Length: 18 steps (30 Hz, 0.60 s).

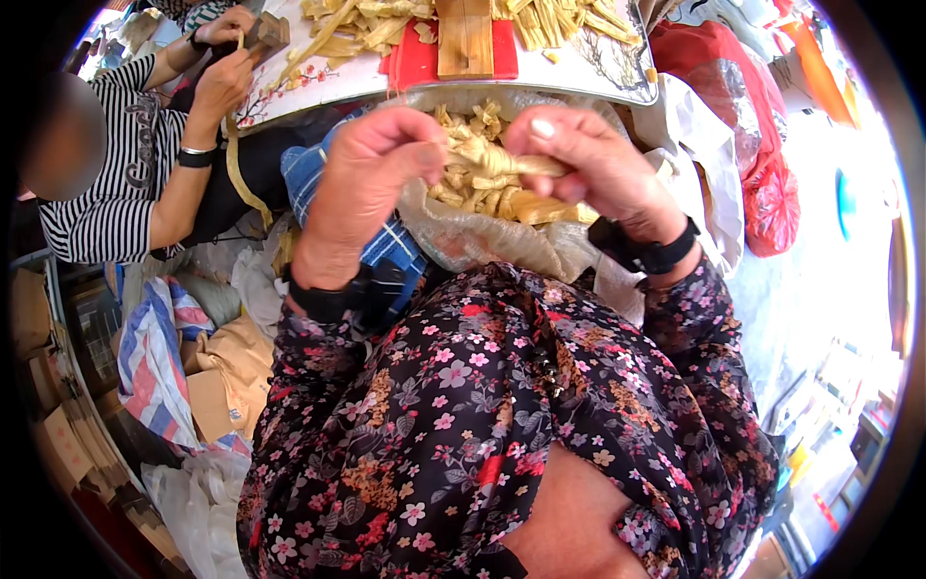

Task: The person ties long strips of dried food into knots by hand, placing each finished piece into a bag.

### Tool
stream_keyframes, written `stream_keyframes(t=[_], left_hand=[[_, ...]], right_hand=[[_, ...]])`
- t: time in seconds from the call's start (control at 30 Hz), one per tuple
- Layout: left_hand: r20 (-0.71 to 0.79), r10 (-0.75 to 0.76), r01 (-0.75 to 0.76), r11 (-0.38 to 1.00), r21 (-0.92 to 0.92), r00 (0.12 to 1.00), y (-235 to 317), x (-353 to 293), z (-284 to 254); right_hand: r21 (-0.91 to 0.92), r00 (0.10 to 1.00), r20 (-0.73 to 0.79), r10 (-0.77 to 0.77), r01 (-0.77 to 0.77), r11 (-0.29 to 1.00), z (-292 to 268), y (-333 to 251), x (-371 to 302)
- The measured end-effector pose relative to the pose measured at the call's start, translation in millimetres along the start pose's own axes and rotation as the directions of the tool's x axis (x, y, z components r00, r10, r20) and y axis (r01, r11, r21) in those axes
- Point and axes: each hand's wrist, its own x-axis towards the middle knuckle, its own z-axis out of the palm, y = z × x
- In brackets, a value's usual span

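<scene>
Our yellow strip bundle lies between the fingers of our left hand and right hand. We judge it light and pliable, liable to split if wrenched, so best held at its thick wrapped middle or tail. Its long axis runs left to right, the tail pointing into the right fingers, which pinch it. Our left fingers are narrow at its left end; whether they grip, we cannot tell. Loose yellow pieces lie beneath the fingers, the worktop beyond.
</scene>
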Motion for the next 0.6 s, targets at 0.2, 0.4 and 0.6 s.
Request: stream_keyframes(t=[0.2, 0.4, 0.6], left_hand=[[-0.055, 0.157, -0.146, 0.976, 0.164, 0.986, 8, -4, -12], [0.15, 0.35, -0.228, 0.196, 0.954, 0.925, 15, 3, 32], [0.205, 0.14, -0.225, 0.143, 0.964, 0.969, 1, 10, 15]], right_hand=[[-0.046, 0.986, -0.004, -0.164, 0.163, 0.985, -9, 2, 5], [-0.184, 0.988, -0.106, -0.111, 0.09, 0.979, 7, 1, 16], [-0.265, 0.998, -0.063, -0.008, -0.009, 0.964, 12, 8, 18]])
